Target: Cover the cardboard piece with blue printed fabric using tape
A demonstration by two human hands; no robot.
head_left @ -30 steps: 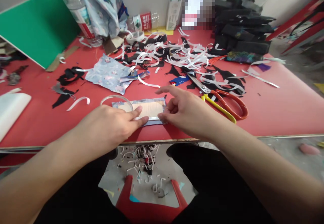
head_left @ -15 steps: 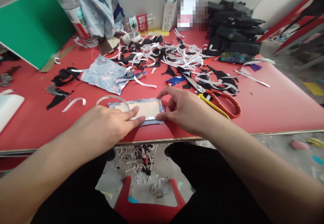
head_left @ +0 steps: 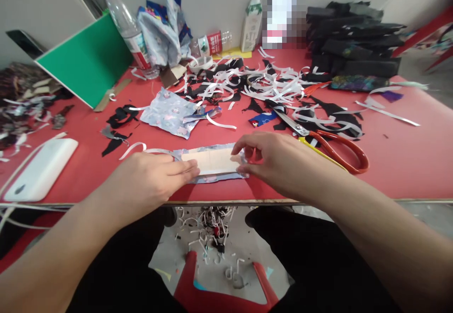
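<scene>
Two layers by the near edge of the red table [head_left: 406, 162]: cream panel [head_left: 214, 161] on blue patterned fabric [head_left: 221, 177]. Left hand [head_left: 154, 174] covers the left end, can't tell if it's pinching; right hand [head_left: 271, 155] has thumb and index apart, other fingertips hard to make out.

At front of the tabletop [head_left: 399, 162]: flat piece [head_left: 214, 160] on cloth piece [head_left: 224, 177], left fingers [head_left: 187, 166] atop, right fingers [head_left: 250, 168] at its right end. Scissors [head_left: 302, 131] rightward, loose strips [head_left: 278, 86] behind. Farther back: board [head_left: 88, 61] left, carton [head_left: 251, 26] central, stack [head_left: 354, 51] right.
</scene>
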